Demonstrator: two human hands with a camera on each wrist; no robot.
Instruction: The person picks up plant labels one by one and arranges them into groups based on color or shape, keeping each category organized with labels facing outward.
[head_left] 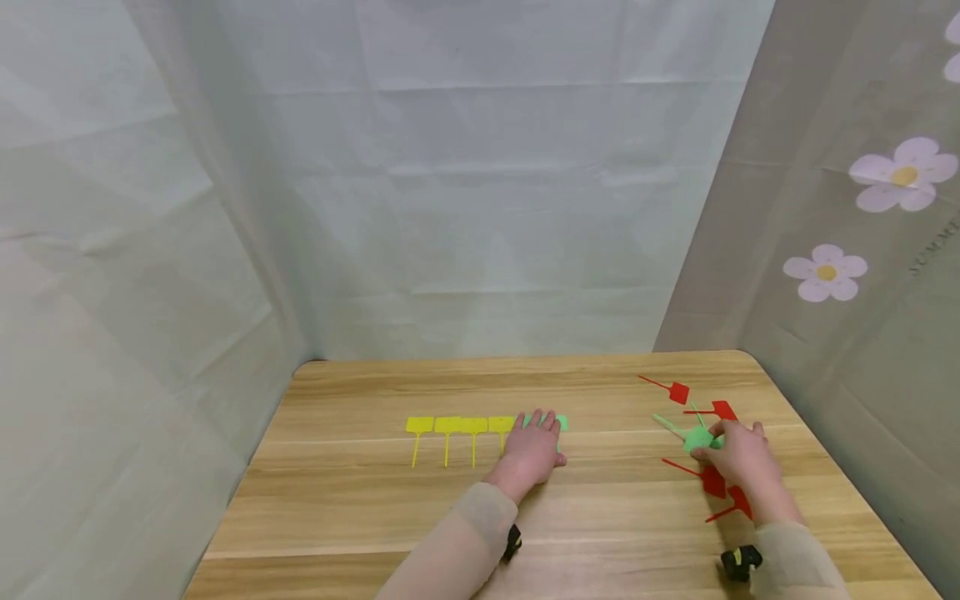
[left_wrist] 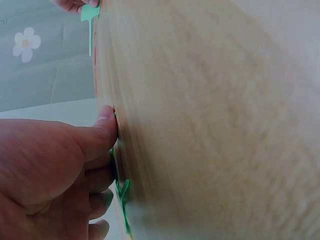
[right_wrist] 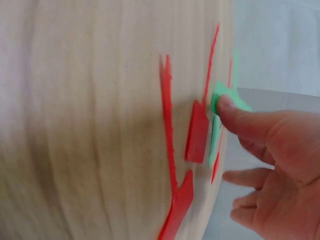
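Note:
Toward the right side of the table, my right hand [head_left: 742, 458] pinches a green label cable tie [head_left: 697, 440] between thumb and fingers. Another green tie [right_wrist: 215, 140] lies below it in the right wrist view. Several red label cable ties [head_left: 713, 481] lie scattered around that hand. My left hand [head_left: 531, 450] rests with outstretched fingers on green ties [head_left: 563, 422] at the right end of a row, covering most of them. Left of those, several yellow label cable ties [head_left: 447, 425] stand side by side, heads away from me and tails toward me.
The wooden table [head_left: 360, 508] meets a pale cloth backdrop [head_left: 480, 250] at its far edge. Cloth with printed flowers [head_left: 827, 272] hangs along the right. A black wrist camera [head_left: 741, 562] sits beneath the right sleeve [head_left: 798, 558].

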